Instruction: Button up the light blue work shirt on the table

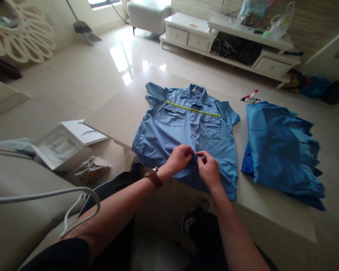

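A light blue short-sleeved work shirt (186,131) with a yellow-green chest stripe lies flat, front up, on a pale low table (121,113). Its collar points away from me and its hem hangs slightly over the near edge. My left hand (178,158), with a brown watch on its wrist, pinches the shirt's front placket near the hem. My right hand (208,169) pinches the other side of the same placket. The two hands nearly touch at the shirt's centre line, fingers closed on the fabric.
A pile of folded darker blue garments (282,150) lies to the right on the table, with a small bottle (250,98) behind it. An open white box (59,146) and a crumpled bag sit on the floor at left. A white TV cabinet (228,41) stands beyond.
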Demonstrator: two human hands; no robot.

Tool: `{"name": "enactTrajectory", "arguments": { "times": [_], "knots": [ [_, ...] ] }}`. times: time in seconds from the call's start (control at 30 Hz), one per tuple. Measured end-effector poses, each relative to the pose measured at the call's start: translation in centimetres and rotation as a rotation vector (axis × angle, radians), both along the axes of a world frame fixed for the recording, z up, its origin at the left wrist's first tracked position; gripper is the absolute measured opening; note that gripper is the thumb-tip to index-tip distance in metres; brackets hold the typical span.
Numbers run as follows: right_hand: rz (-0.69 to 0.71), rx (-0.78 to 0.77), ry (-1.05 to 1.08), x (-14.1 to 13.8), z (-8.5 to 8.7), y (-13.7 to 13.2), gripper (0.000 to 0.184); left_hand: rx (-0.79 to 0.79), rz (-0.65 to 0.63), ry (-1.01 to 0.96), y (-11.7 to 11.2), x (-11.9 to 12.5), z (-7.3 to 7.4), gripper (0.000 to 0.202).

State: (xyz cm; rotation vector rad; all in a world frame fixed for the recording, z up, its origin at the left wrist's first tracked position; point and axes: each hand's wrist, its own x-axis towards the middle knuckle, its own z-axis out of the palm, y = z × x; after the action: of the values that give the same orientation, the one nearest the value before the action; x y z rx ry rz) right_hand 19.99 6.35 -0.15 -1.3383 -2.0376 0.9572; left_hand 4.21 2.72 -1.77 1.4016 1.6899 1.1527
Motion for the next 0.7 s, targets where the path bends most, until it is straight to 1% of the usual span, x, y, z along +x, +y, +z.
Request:
{"name": "enactTrajectory", "arguments": {
  "times": [0.17,0.43,0.57,0.7],
  "knots": [
    [0.019,0.002,0.010,0.29,-0.22,-0.06,0.026,-0.012,-0.025,-0.048,-0.21,0.18,-0.02,0.019],
    [0.032,0.007,0.003,0.50,-0.41,-0.06,0.023,-0.018,-0.050,-0.063,-0.48,0.58,0.69,0.006],
    [0.044,0.016,0.012,0.33,-0.21,-0.13,0.022,-0.055,-0.024,-0.059,-0.42,0.59,0.78,0.012],
    [0.047,0.031,0.009,0.21,-0.13,-0.26,0.020,-0.103,-0.010,-0.150,-0.43,0.52,0.67,0.021]
  ]
}}
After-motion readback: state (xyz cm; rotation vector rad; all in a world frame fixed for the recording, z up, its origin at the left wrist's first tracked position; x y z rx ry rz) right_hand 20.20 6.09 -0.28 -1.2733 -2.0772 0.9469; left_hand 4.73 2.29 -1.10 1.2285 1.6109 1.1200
